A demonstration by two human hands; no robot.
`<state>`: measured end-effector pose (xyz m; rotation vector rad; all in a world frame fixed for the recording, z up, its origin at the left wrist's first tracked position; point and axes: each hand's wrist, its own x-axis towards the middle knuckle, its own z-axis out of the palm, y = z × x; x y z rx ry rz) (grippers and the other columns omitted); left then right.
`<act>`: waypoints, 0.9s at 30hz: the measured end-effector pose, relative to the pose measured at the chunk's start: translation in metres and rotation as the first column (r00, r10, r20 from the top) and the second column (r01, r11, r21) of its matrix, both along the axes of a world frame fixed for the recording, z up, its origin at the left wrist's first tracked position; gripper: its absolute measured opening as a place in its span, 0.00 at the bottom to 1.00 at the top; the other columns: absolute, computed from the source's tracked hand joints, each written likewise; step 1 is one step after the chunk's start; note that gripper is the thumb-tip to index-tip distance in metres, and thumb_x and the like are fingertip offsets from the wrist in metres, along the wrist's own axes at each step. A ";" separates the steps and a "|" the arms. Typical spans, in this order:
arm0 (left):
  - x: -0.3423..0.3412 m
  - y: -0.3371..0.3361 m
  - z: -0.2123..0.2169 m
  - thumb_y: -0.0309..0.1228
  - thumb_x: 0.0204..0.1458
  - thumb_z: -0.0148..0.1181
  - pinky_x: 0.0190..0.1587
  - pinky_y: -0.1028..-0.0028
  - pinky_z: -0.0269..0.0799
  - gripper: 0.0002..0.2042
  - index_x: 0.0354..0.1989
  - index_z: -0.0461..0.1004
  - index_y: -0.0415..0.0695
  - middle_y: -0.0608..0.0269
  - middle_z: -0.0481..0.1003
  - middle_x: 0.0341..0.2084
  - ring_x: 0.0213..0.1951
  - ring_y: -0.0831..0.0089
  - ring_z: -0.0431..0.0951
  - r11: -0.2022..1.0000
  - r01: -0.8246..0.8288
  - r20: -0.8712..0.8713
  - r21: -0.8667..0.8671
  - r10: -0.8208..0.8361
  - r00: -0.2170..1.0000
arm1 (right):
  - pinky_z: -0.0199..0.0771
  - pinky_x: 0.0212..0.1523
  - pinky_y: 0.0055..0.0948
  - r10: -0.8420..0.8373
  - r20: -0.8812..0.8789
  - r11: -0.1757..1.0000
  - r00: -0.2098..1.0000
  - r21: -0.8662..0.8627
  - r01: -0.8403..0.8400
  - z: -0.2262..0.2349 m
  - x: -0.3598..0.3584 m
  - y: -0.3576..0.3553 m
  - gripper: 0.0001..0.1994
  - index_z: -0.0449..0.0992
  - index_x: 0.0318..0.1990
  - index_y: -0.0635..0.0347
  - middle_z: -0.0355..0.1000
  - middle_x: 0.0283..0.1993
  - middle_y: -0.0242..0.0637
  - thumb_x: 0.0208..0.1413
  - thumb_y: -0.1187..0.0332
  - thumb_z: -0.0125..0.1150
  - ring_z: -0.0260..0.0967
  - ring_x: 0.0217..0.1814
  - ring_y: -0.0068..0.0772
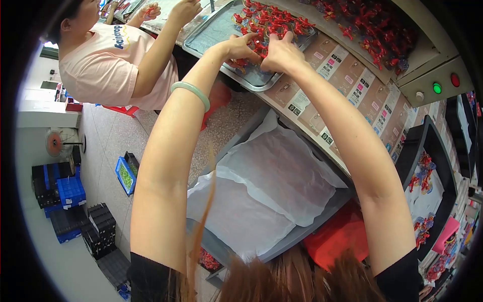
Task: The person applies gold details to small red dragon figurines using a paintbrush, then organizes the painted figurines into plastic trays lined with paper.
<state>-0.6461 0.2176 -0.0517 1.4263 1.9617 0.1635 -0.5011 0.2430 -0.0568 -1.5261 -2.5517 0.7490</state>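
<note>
Under the left grip [237,48] and right grip [282,54], red pieces [271,17] crowd a metal tray [214,38] on the desk [347,80]; whether either is clamped on one, I cannot tell. Nearside of both sits a paper-lined grey bin [318,227]; to their left, a co-worker [115,70].

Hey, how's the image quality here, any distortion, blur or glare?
In the head view, the black tray at right bows under fisheye distortion and the corners go black; the hair strand is blurred; the metal tray shows pale reflections; left hand and right hand look fairly sharp.
</note>
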 end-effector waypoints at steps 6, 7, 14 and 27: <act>0.003 0.003 0.002 0.39 0.29 0.68 0.30 0.65 0.76 0.44 0.60 0.52 0.64 0.50 0.54 0.51 0.38 0.63 0.72 0.994 -0.113 0.075 -0.002 0.113 0.991 | 0.74 0.40 0.31 -0.021 -0.045 0.990 0.999 -0.143 0.014 0.004 0.001 0.015 0.43 0.55 0.55 0.66 0.48 0.55 0.70 0.23 0.67 0.68 0.66 0.48 0.49; 0.004 0.004 0.002 0.38 0.30 0.67 0.30 0.65 0.76 0.42 0.59 0.53 0.63 0.51 0.57 0.50 0.38 0.64 0.72 0.994 -0.105 0.128 -0.034 0.109 0.986 | 0.76 0.36 0.29 -0.059 -0.143 0.975 0.988 -0.220 0.026 0.002 0.002 0.017 0.44 0.56 0.54 0.66 0.51 0.53 0.70 0.22 0.67 0.69 0.66 0.47 0.48; 0.004 -0.001 -0.008 0.35 0.35 0.60 0.29 0.73 0.70 0.32 0.55 0.61 0.53 0.64 0.71 0.28 0.31 0.75 0.71 0.981 -0.123 0.203 0.149 0.092 0.975 | 0.73 0.39 0.30 0.050 -0.296 0.984 0.954 -0.149 -0.097 -0.012 0.005 0.023 0.33 0.66 0.47 0.65 0.68 0.43 0.52 0.25 0.65 0.63 0.60 0.53 0.41; -0.007 -0.029 -0.001 0.34 0.34 0.60 0.35 0.72 0.72 0.23 0.41 0.72 0.34 0.53 0.75 0.26 0.29 0.68 0.76 0.838 -0.042 0.200 0.545 -0.081 0.976 | 0.65 0.47 0.30 0.227 -0.364 0.972 0.903 0.145 -0.186 -0.002 0.002 -0.016 0.26 0.70 0.43 0.65 0.65 0.43 0.49 0.31 0.64 0.61 0.64 0.48 0.40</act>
